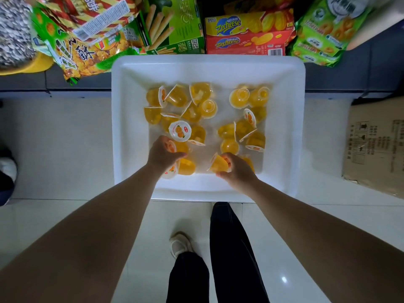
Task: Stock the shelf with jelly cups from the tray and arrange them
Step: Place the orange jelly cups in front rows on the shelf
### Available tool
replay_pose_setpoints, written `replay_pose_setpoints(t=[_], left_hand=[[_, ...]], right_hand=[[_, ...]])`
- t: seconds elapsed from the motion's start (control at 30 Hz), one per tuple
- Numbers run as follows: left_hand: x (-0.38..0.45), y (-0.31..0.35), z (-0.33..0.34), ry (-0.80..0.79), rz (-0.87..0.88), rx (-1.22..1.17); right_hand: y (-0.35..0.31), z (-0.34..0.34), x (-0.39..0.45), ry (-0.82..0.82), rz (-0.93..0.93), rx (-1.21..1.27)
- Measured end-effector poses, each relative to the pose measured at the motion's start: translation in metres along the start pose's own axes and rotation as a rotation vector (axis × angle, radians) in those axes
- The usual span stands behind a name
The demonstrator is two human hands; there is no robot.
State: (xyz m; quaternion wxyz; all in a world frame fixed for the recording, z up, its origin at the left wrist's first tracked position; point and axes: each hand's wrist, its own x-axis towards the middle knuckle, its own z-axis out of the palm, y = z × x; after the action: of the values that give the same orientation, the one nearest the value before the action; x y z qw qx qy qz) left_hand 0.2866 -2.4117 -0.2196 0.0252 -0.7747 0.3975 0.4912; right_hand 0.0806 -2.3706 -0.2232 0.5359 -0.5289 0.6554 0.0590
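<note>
Left hand [164,153], lower centre-left of the frame: fingers curled round an orange jelly cup [171,147] near the tray's front edge; another cup [186,167] lies on its side just below the knuckles, touching or nearly so; risk: it is knocked or dragged as the hand lifts. Right hand [237,170], lower centre-right: fingers and thumb pinch a tilted cup [219,164], film lid toward the left; risk: a squeeze on the soft wall or the lid seam could split the seal, and the slant invites a slip.

Item: tray [284,88], white, deep-sided, centre of frame, standing on the pale floor before the shelf; holds two loose heaps of jelly cups, left heap [180,110] and right heap [247,121], most tipped or inverted, several leaning on one another; risk: drawing one out may roll its neighbours; one lid-up cup [180,131] sits just above the left hand.

Item: snack packs and boxes, upper frame, left to right: patterned bags [83,51], green stick-biscuit box [172,25], yellow and red cheese-cracker boxes [249,33], green bags [323,33]; bags at upper left overhang the tray's corner; risk: a rising arm could brush them down. No free shelf space for the cups shows in view.

Item: cardboard carton [376,147], right edge, on the floor.
</note>
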Motion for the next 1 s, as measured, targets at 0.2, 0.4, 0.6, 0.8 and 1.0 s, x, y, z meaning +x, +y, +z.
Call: replay_pose_setpoints(t=[0.2,0.4,0.6,0.8,1.0], left_hand=[[-0.045,0.014,-0.031,0.085,0.105,-0.076],[-0.106,0.031,-0.075,0.094,0.076,-0.376],[-0.201,0.059,-0.130,0.067,0.167,-0.702],[-0.327,0.103,-0.216,0.041,0.370,-0.889],[-0.458,0.150,-0.317,0.042,0.664,-0.953]], right_hand=[[-0.017,-0.018,-0.033,0.127,0.000,0.160],[-0.068,-0.045,-0.093,0.251,-0.049,0.607],[-0.144,-0.080,-0.190,0.319,-0.219,0.834],[-0.236,-0.132,-0.308,0.450,-0.413,0.911],[-0.337,-0.199,-0.441,0.597,-0.655,0.903]])
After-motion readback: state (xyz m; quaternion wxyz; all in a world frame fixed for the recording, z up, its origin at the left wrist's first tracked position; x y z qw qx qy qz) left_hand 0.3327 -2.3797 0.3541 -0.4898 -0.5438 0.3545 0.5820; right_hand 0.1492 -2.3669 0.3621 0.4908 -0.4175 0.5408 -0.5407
